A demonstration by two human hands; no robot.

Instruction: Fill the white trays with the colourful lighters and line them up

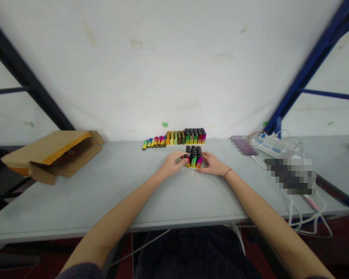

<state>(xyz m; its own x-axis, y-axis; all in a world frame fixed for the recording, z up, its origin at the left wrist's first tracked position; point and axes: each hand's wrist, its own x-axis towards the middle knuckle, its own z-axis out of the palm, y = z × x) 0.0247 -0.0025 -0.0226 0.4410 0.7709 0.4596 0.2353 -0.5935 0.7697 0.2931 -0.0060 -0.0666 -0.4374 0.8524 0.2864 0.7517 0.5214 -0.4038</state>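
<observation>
Upright lighters with black tops stand in a small block (194,158) on a pale tray at the middle of the table, their bodies red, green and magenta fading to yellow. My left hand (173,163) is closed at the block's left end, thumb and fingers on a lighter (187,161) there; its fingers partly cover that side. Against the right end, my right hand (213,165) grips the tray (193,167) with its thumb and fingers. Behind stands a bigger block of similar lighters (195,136), beside a group of yellow, orange and dark green lighters (175,138).
Several loose colourful lighters (154,142) lie left of the back row, by the wall. An open cardboard box (55,151) rests at the left. To the right are a white power strip (275,145), cables and two blurred-out items. The table's front edge (189,224) runs below my forearms.
</observation>
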